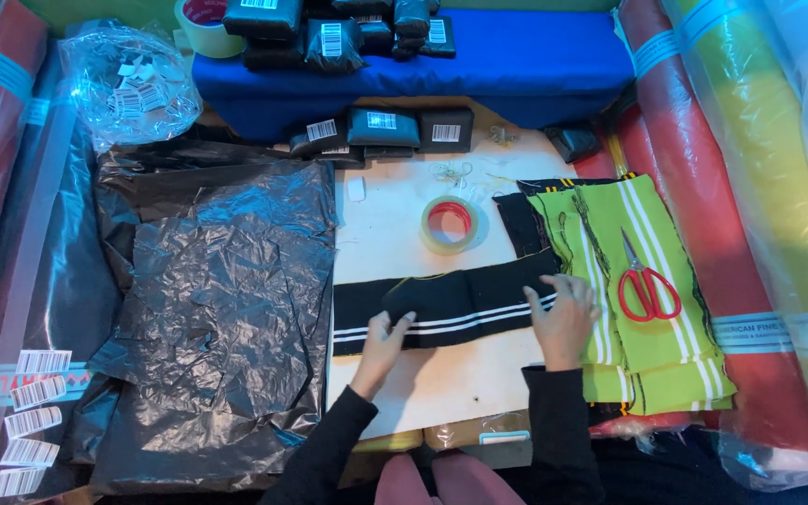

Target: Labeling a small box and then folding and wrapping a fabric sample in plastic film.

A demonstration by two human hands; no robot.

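Observation:
A black knitted band with white stripes point(460, 304) lies across the pale board point(395, 220) in front of me. My left hand point(385, 341) rests on its lower edge near the left-middle, fingers spread on the cloth. My right hand point(565, 318) lies flat on the band's right end, where it meets a stack of lime-green striped bands point(656, 365). Red-handled scissors point(645, 281) lie on top of that green stack. A roll of clear tape with a red core point(451, 224) sits on the board just beyond the black band.
Crumpled black plastic bags point(217, 309) cover the left side. Black wrapped packets with barcode labels point(395, 129) stand at the back before a blue cloth-covered ledge point(516, 65). Wrapped fabric rolls point(759, 187) line the right; barcode stickers point(30, 421) sit at lower left. A clear bag of labels point(133, 84) lies at upper left.

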